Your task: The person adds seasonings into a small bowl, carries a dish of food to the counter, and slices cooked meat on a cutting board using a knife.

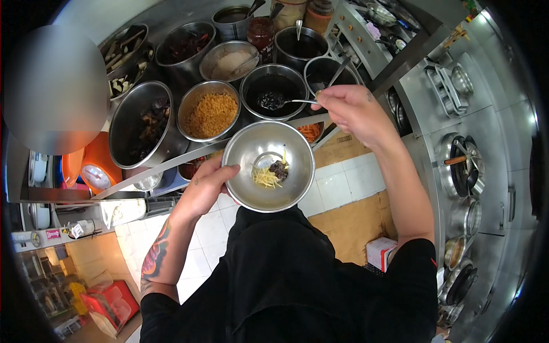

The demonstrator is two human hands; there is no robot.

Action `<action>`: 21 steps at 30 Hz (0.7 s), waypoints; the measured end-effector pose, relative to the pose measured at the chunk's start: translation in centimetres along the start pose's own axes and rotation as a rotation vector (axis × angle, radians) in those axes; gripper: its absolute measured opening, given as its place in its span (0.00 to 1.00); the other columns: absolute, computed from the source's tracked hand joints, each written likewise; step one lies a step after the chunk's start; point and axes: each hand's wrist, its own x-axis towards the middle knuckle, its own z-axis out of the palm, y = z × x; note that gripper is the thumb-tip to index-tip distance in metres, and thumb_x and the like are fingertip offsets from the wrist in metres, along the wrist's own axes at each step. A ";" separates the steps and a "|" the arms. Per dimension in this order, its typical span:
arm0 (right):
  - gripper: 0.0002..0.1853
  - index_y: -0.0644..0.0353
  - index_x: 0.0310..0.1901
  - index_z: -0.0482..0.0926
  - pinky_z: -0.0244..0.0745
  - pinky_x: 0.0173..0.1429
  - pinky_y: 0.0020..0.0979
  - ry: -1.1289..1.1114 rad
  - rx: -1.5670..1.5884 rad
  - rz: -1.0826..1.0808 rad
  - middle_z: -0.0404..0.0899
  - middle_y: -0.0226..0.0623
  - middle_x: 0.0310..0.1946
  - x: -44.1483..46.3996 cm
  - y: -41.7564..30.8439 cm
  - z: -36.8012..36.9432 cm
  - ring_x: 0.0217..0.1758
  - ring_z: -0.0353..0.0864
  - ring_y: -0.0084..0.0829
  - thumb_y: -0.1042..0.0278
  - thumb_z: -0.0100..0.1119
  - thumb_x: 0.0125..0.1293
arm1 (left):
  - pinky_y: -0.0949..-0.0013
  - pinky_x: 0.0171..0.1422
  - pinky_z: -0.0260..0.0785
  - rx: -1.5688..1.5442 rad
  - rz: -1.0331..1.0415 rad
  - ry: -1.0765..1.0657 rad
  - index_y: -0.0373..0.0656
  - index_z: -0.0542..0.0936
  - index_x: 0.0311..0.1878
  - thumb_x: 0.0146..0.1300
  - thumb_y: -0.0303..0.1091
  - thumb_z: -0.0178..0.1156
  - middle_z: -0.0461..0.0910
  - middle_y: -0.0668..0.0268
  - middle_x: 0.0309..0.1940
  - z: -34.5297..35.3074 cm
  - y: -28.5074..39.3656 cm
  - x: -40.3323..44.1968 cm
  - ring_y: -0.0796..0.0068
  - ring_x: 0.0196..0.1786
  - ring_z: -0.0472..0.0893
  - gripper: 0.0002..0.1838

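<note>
My left hand [209, 179] grips the rim of a steel mixing bowl [243, 154], thumb over the edge. Inside the bowl lie pale yellow shreds [266, 177] and a small dark clump [279, 169]. Between the fingers of my right hand [351, 111] is the handle of a spoon [298, 102]. Its head, heaped with something black and glossy, is over a steel pot of dark sauce [260, 84]; whether it touches the sauce I cannot tell. Left of that pot stands a bowl of golden crumbs [209, 114].
More containers crowd the counter: a large pot of dark pieces [151, 123], a bowl of pale powder [229, 60] and a red jar [261, 35]. An orange scale [97, 168] sits at left. A metal rail [171, 160] edges the counter. Pans [463, 163] line the right side.
</note>
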 end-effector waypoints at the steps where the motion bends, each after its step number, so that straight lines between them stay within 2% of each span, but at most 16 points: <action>1: 0.13 0.67 0.41 0.83 0.50 0.22 0.20 0.005 -0.041 -0.057 0.65 0.17 0.18 -0.7 0.2 0.0 0.20 0.59 0.10 0.63 0.59 0.74 | 0.68 0.39 0.80 0.023 0.027 -0.010 0.29 0.71 0.63 0.73 0.35 0.50 0.83 0.57 0.40 -0.1 -0.2 0.1 0.71 0.36 0.85 0.22; 2: 0.13 0.67 0.41 0.83 0.50 0.22 0.20 -0.003 -0.043 -0.051 0.65 0.17 0.18 -1.8 0.5 0.5 0.20 0.59 0.10 0.63 0.59 0.74 | 0.68 0.39 0.80 0.015 0.023 -0.005 0.29 0.71 0.63 0.73 0.35 0.50 0.83 0.57 0.40 -0.2 -0.2 0.1 0.71 0.36 0.85 0.22; 4: 0.05 0.63 0.40 0.84 0.59 0.22 0.26 0.293 -0.323 -0.408 0.69 0.20 0.19 -4.6 1.6 1.8 0.19 0.66 0.18 0.73 0.60 0.69 | 0.69 0.39 0.80 0.058 0.015 -0.026 0.29 0.72 0.62 0.73 0.35 0.50 0.83 0.57 0.40 -0.3 -0.1 0.2 0.71 0.35 0.85 0.22; 6: 0.04 0.60 0.36 0.83 0.62 0.23 0.31 0.266 -0.851 -1.052 0.71 0.27 0.19 -5.5 4.0 1.4 0.19 0.71 0.27 0.80 0.62 0.60 | 0.69 0.39 0.80 0.044 0.019 -0.026 0.29 0.73 0.62 0.73 0.35 0.51 0.83 0.57 0.39 -0.1 0.3 -0.1 0.71 0.35 0.85 0.21; 7: 0.04 0.60 0.36 0.83 0.62 0.23 0.31 0.251 -0.848 -1.060 0.71 0.27 0.19 -6.3 4.5 1.5 0.19 0.71 0.27 0.80 0.62 0.60 | 0.69 0.39 0.80 0.043 0.023 -0.035 0.29 0.73 0.61 0.73 0.35 0.51 0.83 0.57 0.39 0.0 0.4 -0.2 0.71 0.35 0.85 0.21; 9: 0.07 0.59 0.33 0.81 0.63 0.23 0.33 0.313 -0.903 -1.060 0.71 0.34 0.20 -7.7 5.2 1.6 0.19 0.72 0.34 0.82 0.62 0.53 | 0.68 0.39 0.80 0.039 0.027 -0.031 0.29 0.73 0.61 0.73 0.35 0.52 0.83 0.57 0.39 0.2 -0.2 -0.2 0.70 0.35 0.85 0.21; 12: 0.08 0.60 0.34 0.82 0.63 0.23 0.33 0.271 -0.968 -1.014 0.72 0.33 0.20 -8.0 5.7 0.8 0.19 0.73 0.32 0.83 0.62 0.54 | 0.68 0.40 0.80 -0.002 0.030 0.008 0.29 0.73 0.60 0.73 0.35 0.52 0.83 0.57 0.39 1.0 -0.8 -0.5 0.70 0.36 0.85 0.21; 14: 0.09 0.61 0.36 0.83 0.65 0.24 0.32 0.309 -0.934 -1.005 0.73 0.34 0.20 -7.6 5.2 0.4 0.20 0.74 0.32 0.83 0.62 0.54 | 0.76 0.47 0.69 0.007 -0.004 0.004 0.34 0.76 0.63 0.69 0.36 0.54 0.82 0.67 0.43 1.6 -0.9 -0.9 0.82 0.43 0.78 0.23; 18: 0.12 0.63 0.43 0.86 0.71 0.28 0.30 0.456 -0.813 -1.026 0.77 0.37 0.23 -4.6 2.1 0.3 0.23 0.78 0.34 0.83 0.63 0.57 | 0.73 0.50 0.72 -0.140 0.049 0.021 0.36 0.72 0.67 0.71 0.35 0.53 0.82 0.64 0.48 2.3 -2.7 -0.7 0.80 0.47 0.80 0.24; 21: 0.11 0.64 0.45 0.86 0.74 0.33 0.30 0.452 -0.792 -0.978 0.80 0.40 0.27 -1.6 0.2 0.8 0.27 0.80 0.37 0.82 0.64 0.60 | 0.72 0.52 0.73 -0.110 0.138 0.035 0.36 0.71 0.69 0.72 0.35 0.52 0.82 0.64 0.49 3.0 -2.8 -0.9 0.78 0.49 0.80 0.24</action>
